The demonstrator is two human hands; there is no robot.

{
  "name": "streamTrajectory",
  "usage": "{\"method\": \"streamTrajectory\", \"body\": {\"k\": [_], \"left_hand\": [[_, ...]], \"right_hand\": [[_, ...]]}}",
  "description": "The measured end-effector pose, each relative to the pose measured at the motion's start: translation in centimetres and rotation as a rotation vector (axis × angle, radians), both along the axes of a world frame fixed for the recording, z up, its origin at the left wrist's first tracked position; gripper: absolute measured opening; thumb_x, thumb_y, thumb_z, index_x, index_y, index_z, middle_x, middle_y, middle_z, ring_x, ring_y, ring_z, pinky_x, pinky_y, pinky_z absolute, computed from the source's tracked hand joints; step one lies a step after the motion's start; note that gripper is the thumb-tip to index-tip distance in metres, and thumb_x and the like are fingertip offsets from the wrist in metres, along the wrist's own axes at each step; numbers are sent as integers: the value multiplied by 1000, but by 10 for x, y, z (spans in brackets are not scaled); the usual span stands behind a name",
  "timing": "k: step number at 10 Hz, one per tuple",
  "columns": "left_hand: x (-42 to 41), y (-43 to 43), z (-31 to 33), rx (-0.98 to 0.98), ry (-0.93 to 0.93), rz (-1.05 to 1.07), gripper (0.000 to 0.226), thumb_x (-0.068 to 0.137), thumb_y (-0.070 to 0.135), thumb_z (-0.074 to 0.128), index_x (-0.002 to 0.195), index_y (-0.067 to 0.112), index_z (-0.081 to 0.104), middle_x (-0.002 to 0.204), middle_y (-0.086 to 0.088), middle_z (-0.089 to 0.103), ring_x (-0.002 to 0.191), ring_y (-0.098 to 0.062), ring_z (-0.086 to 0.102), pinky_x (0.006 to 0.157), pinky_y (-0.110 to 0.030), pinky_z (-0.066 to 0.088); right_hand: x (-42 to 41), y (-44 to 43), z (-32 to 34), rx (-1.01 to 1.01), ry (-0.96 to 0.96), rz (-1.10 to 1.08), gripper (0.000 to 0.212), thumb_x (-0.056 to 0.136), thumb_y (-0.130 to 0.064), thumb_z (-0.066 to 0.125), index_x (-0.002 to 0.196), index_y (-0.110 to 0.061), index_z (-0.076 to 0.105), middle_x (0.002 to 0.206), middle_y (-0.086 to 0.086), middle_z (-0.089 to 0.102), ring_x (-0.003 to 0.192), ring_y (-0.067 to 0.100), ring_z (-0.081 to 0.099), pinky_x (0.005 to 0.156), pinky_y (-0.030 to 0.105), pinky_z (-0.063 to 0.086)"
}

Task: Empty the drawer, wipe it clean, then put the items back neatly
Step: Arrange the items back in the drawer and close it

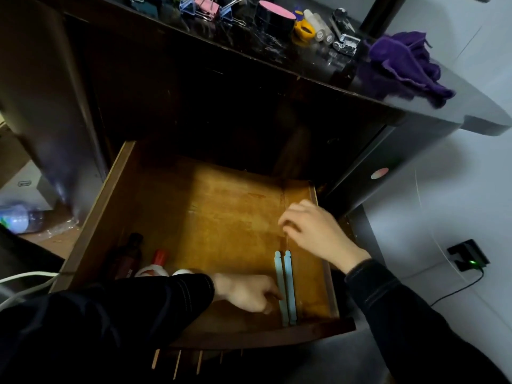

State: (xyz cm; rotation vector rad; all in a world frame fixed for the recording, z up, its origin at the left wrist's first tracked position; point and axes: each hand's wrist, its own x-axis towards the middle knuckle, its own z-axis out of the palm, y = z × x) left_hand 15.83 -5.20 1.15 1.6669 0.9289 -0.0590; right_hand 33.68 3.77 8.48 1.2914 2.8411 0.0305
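The wooden drawer (221, 212) is pulled out below the dark desk. Two light blue flat sticks (286, 286) lie side by side along its right side. My left hand (249, 293) reaches across the front of the drawer and its fingertips touch the lower part of the sticks. My right hand (313, 231) hovers with curled fingers just beyond the sticks' far ends, near the right wall; whether it pinches anything is unclear. A dark brown bottle (126, 259), a white bottle with a red cap (156, 263) and a white round object (182, 272) sit at the drawer's front left.
On the desktop lie a purple cloth (404, 62), binder clips (205, 8), a black round tin with a pink lid (275, 15), a yellow tape dispenser (303, 29), tubes and a stapler (345, 31). A power socket (468, 254) sits on the right wall.
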Motion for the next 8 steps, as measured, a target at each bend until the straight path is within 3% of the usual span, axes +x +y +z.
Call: {"method": "streamTrajectory", "body": {"k": [1,2,3,4,5,6,7,8], "left_hand": [[1,-2,0,26,-10,33,49,95,10,55,143,18,52,135,-6,60,118,-23,59,85,-18,47],[3,-6,1,73,-61,87,43,97,8,53,140,14,56,137,-8,59,123,-24,56,82,-12,40],[6,-5,-4,97,-67,93,41,98,7,53,138,12,58,137,-10,59,124,-25,56,84,-13,39],[8,-3,-7,102,-66,94,40,97,6,54,137,10,59,136,-12,60,124,-26,56,80,-10,38],[7,-3,-8,114,-61,85,39,97,6,54,135,9,60,135,-12,60,123,-27,56,79,-10,38],[6,-2,-8,115,-44,75,38,97,10,55,134,11,61,134,-10,61,122,-24,57,84,-14,40],[6,-3,-8,114,-38,79,38,96,13,56,133,14,63,133,-8,62,121,-23,58,88,-19,43],[5,-3,-8,116,-28,76,37,95,13,57,132,15,63,133,-7,62,121,-23,58,92,-23,44]], "right_hand": [[36,-15,-1,69,321,-327,31,97,-32,60,127,-27,61,121,-9,58,105,6,56,78,16,44],[56,-30,-10,-182,528,-644,58,94,-42,64,147,-30,43,128,-13,54,96,5,60,70,18,47],[48,-46,-17,-317,407,-590,77,91,-42,70,153,-37,23,116,-19,53,94,6,65,76,26,57],[38,-48,-23,-101,260,-586,69,95,-39,66,149,-28,25,103,-9,63,81,10,68,71,29,59],[31,-46,-19,33,251,-570,45,101,-39,55,140,-20,43,84,-7,63,62,4,59,57,21,53],[36,-43,-13,38,346,-532,40,106,-38,42,137,-18,54,84,-3,70,66,6,64,61,26,57],[45,-40,-8,-64,389,-537,42,104,-42,46,140,-24,54,90,-6,73,75,5,67,69,28,59],[45,-41,-7,-97,302,-514,52,98,-44,60,145,-26,48,74,-12,66,64,3,64,61,20,55]]}}
